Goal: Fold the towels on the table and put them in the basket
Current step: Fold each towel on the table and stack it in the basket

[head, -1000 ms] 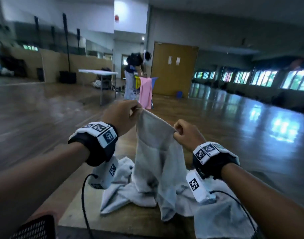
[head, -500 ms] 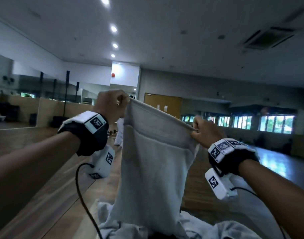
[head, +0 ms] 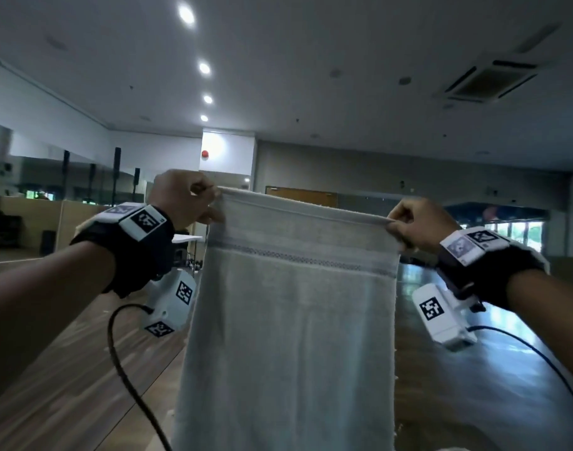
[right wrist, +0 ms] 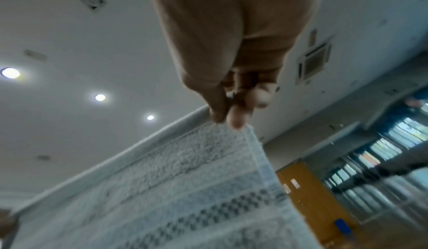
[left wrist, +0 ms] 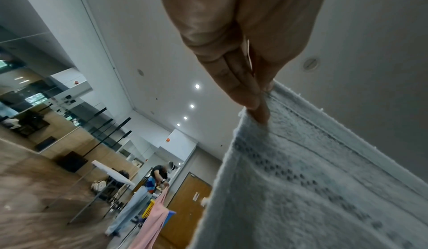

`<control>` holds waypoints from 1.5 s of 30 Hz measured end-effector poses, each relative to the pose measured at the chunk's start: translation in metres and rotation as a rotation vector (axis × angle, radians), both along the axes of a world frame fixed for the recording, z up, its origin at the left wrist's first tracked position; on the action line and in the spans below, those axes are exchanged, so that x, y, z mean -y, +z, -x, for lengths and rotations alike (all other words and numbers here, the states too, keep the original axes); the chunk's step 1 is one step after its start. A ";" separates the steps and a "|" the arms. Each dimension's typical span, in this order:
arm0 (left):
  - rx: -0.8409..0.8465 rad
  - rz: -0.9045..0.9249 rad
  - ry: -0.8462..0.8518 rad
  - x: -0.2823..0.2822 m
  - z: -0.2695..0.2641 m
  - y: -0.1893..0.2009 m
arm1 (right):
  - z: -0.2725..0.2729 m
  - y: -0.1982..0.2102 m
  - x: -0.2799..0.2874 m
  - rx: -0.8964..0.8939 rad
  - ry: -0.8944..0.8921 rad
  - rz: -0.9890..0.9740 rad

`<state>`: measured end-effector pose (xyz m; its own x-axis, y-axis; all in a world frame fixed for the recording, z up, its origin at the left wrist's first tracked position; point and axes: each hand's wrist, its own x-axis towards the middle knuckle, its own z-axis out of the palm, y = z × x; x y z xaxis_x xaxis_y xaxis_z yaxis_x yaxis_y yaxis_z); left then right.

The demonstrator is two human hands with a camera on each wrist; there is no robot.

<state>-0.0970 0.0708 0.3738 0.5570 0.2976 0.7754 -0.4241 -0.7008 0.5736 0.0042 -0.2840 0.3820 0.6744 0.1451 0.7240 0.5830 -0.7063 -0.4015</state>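
Note:
A pale grey towel (head: 294,320) with a woven patterned band hangs flat and stretched in front of me, its lower end running out of the head view. My left hand (head: 210,206) pinches its top left corner; the right hand (head: 399,227) pinches the top right corner. In the left wrist view the left hand (left wrist: 257,104) pinches the towel (left wrist: 312,188) between thumb and fingers. In the right wrist view the right hand (right wrist: 229,119) pinches the towel (right wrist: 185,188) at its corner. The table, the other towels and the basket are hidden.
A wooden floor (head: 67,369) spreads around. Far behind stand a white folding table (left wrist: 111,174), a person (left wrist: 148,185) with a pink cloth (left wrist: 155,223), and a wooden door (right wrist: 308,198). Cables hang from both wrist units.
Both hands rose and moved apart, lifting the towel off the pile and stretching its top edge flat. The head view tilted up, so the table and the other towels left the picture.

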 end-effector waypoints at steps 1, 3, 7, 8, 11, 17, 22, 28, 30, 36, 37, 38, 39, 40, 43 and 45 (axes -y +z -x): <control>-0.042 0.009 -0.007 -0.003 -0.009 -0.012 | -0.011 -0.010 -0.003 -0.064 0.036 -0.055; -0.100 -0.018 -0.002 -0.011 -0.027 -0.038 | -0.030 -0.034 -0.009 -0.178 0.090 -0.109; -0.265 -0.020 -0.103 -0.022 -0.052 -0.081 | -0.060 -0.073 -0.016 -0.371 0.099 -0.052; -0.315 -0.017 -0.142 -0.024 -0.056 -0.088 | -0.065 -0.080 -0.016 -0.395 0.103 -0.043; -0.270 -0.117 -0.022 -0.030 -0.073 -0.101 | -0.081 -0.093 -0.018 -0.247 0.064 -0.071; 0.024 -0.257 0.177 -0.030 -0.095 -0.139 | -0.098 -0.129 -0.031 -0.099 0.115 -0.222; -0.271 -0.267 0.124 -0.045 -0.094 -0.242 | -0.100 -0.230 -0.027 -0.229 0.142 -0.066; -0.802 -0.437 -0.104 -0.040 -0.050 -0.410 | -0.053 -0.418 -0.011 -0.513 0.179 0.266; -0.974 -0.529 -0.188 -0.036 -0.036 -0.450 | -0.037 -0.468 -0.005 -0.619 0.206 0.428; -0.988 -0.646 -0.211 -0.032 -0.035 -0.489 | -0.029 -0.524 0.006 -0.347 0.116 0.682; -0.994 -0.676 -0.177 -0.032 -0.042 -0.487 | -0.034 -0.525 0.004 -0.313 0.082 0.691; -1.011 -0.695 -0.149 -0.031 -0.049 -0.485 | -0.041 -0.524 0.001 -0.303 0.053 0.697; -1.036 -0.698 -0.121 -0.030 -0.058 -0.483 | -0.048 -0.522 -0.003 -0.307 0.025 0.696; -1.068 -0.692 -0.095 -0.029 -0.067 -0.480 | -0.057 -0.520 -0.009 -0.321 -0.004 0.691; -1.128 -0.672 -0.033 -0.028 -0.090 -0.477 | -0.076 -0.517 -0.025 -0.382 -0.090 0.703; -1.131 -0.681 -0.005 -0.028 -0.097 -0.478 | -0.084 -0.516 -0.032 -0.414 -0.120 0.709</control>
